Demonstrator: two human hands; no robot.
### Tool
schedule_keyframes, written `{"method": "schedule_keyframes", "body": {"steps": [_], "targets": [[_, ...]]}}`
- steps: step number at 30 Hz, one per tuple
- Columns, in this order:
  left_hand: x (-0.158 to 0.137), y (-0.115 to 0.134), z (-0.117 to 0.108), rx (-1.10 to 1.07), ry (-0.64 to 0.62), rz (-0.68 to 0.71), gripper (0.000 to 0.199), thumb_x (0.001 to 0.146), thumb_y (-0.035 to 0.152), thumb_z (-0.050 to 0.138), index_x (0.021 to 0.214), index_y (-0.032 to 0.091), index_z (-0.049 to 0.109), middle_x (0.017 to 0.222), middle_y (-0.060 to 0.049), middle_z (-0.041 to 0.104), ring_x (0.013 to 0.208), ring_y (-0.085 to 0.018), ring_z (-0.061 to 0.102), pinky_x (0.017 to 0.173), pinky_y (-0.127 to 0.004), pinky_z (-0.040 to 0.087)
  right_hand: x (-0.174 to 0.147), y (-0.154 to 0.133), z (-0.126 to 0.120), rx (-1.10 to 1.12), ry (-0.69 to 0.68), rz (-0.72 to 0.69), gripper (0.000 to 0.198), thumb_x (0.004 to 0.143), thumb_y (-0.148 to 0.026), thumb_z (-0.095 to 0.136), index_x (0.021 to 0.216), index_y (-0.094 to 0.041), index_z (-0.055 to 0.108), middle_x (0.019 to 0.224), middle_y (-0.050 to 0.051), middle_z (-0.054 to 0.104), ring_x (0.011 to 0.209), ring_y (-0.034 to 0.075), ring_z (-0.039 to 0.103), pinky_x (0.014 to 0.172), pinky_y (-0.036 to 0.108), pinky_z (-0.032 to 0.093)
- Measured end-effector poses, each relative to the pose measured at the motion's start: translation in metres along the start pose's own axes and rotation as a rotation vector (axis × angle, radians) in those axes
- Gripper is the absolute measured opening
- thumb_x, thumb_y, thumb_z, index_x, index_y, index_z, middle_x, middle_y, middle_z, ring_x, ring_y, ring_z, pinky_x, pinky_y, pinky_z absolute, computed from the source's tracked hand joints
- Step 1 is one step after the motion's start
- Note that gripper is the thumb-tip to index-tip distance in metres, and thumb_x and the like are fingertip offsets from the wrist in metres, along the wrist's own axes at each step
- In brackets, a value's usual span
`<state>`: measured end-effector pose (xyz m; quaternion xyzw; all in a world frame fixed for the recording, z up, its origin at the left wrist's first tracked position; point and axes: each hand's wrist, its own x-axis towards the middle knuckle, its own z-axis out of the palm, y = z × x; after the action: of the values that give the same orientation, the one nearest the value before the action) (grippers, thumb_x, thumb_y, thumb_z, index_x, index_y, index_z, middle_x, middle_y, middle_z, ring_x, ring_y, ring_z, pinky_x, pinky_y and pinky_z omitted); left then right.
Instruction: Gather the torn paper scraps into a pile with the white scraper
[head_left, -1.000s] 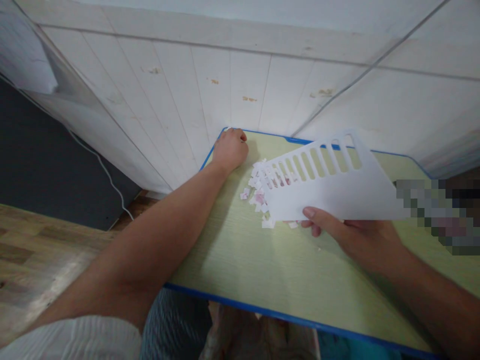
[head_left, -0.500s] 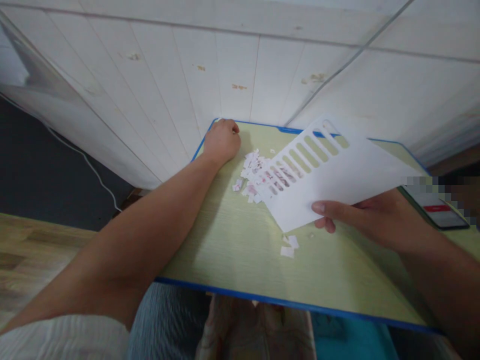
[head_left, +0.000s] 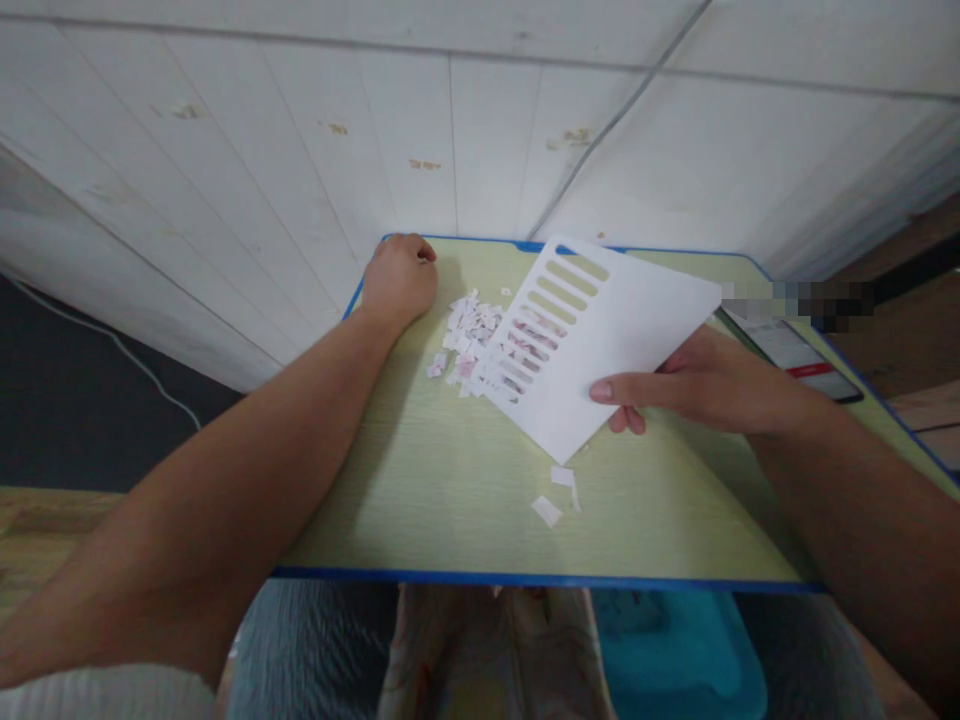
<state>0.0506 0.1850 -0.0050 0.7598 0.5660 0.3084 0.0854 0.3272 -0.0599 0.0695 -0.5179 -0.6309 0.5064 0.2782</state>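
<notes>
Head view: right hand [head_left: 697, 385] pinches the slotted paper sheet [head_left: 600, 340], its corner over the scrap pile [head_left: 469, 340]. Left hand [head_left: 397, 280], fisted, rests at the table's [head_left: 450, 500] far-left corner. Near half lies mostly bare. The sheet has dropped flatter and leftward; two scraps [head_left: 555, 495] now lie exposed.

White slotted paper sheet [head_left: 600, 345], tilted over scattered pink-white paper scraps [head_left: 469, 335], pinched at its near corner

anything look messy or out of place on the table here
Yes. Two paper scraps lie alone near the table's front edge, apart from the main pile beside the left hand. The slotted sheet in the right hand partly covers that pile.
</notes>
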Motion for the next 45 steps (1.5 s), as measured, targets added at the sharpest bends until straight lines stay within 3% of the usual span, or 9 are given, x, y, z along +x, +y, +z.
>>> {"method": "schedule_keyframes", "body": {"steps": [7,11,16,22,26,31,36,42,45], "targets": [[-0.001,0.002,-0.001,-0.015,0.01,-0.037,0.024,0.095,0.018,0.058,0.106,0.028,0.077,0.129,-0.01,0.077,0.134,-0.033,0.063,0.126,-0.047,0.049,-0.003,-0.004,-0.005,0.033,-0.13,0.018,0.031,0.083,-0.047,0.095,0.082,-0.02,0.08,0.067,0.002,0.075,0.051,0.016,0.067,0.048,0.025,0.055],[-0.003,0.004,-0.007,0.047,-0.032,-0.033,0.03,0.096,0.02,0.055,0.115,0.024,0.078,0.139,-0.011,0.076,0.135,-0.032,0.063,0.126,-0.049,0.048,-0.004,-0.004,-0.008,0.027,-0.173,-0.013,0.03,0.087,-0.045,0.092,0.084,-0.019,0.078,0.07,0.001,0.077,0.054,0.013,0.067,0.05,0.022,0.055],[-0.002,0.006,-0.009,0.056,-0.057,-0.044,0.033,0.096,0.024,0.056,0.12,0.028,0.079,0.14,-0.008,0.076,0.137,-0.033,0.061,0.124,-0.048,0.047,-0.005,0.0,-0.014,0.008,-0.361,-0.032,0.03,0.094,-0.044,0.089,0.089,-0.016,0.078,0.072,0.001,0.077,0.054,0.012,0.065,0.049,0.022,0.053],[-0.005,0.012,-0.01,0.124,-0.047,-0.038,0.034,0.099,0.014,0.052,0.122,0.017,0.078,0.137,-0.011,0.075,0.128,-0.026,0.062,0.121,-0.044,0.048,-0.005,0.003,-0.015,0.036,-0.294,-0.07,0.029,0.095,-0.044,0.09,0.092,-0.018,0.077,0.074,0.0,0.077,0.057,0.013,0.067,0.051,0.022,0.053],[-0.004,0.012,-0.01,0.105,-0.054,-0.033,0.032,0.098,0.016,0.053,0.121,0.017,0.077,0.135,-0.009,0.074,0.126,-0.024,0.061,0.121,-0.044,0.046,-0.005,0.004,-0.019,0.001,-0.42,-0.023,0.031,0.096,-0.045,0.089,0.089,-0.017,0.077,0.074,0.002,0.077,0.057,0.013,0.067,0.052,0.022,0.055],[-0.002,0.008,-0.009,0.055,-0.067,-0.058,0.033,0.098,0.03,0.059,0.123,0.018,0.076,0.133,-0.009,0.074,0.136,-0.026,0.056,0.123,-0.048,0.041,-0.007,0.002,-0.018,0.019,-0.4,-0.041,0.03,0.096,-0.044,0.088,0.09,-0.017,0.077,0.075,0.002,0.077,0.058,0.013,0.067,0.054,0.022,0.056],[-0.001,0.007,-0.008,0.062,-0.064,-0.04,0.034,0.096,0.022,0.056,0.122,0.02,0.077,0.141,-0.009,0.074,0.134,-0.028,0.059,0.125,-0.048,0.042,-0.012,-0.003,-0.021,-0.003,-0.541,0.084,0.027,0.093,-0.04,0.091,0.087,-0.017,0.078,0.071,0.0,0.076,0.056,0.013,0.067,0.051,0.021,0.054],[0.001,0.008,-0.007,0.119,-0.044,-0.013,0.037,0.095,0.016,0.053,0.121,0.014,0.079,0.139,-0.015,0.076,0.129,-0.029,0.064,0.123,-0.046,0.048,-0.013,-0.003,-0.029,-0.001,-0.503,0.057,0.028,0.096,-0.042,0.089,0.089,-0.017,0.078,0.073,0.0,0.076,0.06,0.013,0.07,0.055,0.021,0.057],[-0.001,0.012,-0.008,0.146,-0.032,-0.017,0.039,0.096,0.015,0.052,0.123,0.013,0.08,0.141,-0.015,0.076,0.132,-0.028,0.065,0.124,-0.046,0.049,-0.012,-0.001,-0.029,-0.001,-0.572,0.107,0.031,0.095,-0.045,0.09,0.089,-0.016,0.079,0.074,0.0,0.077,0.06,0.013,0.07,0.055,0.021,0.058]]}}
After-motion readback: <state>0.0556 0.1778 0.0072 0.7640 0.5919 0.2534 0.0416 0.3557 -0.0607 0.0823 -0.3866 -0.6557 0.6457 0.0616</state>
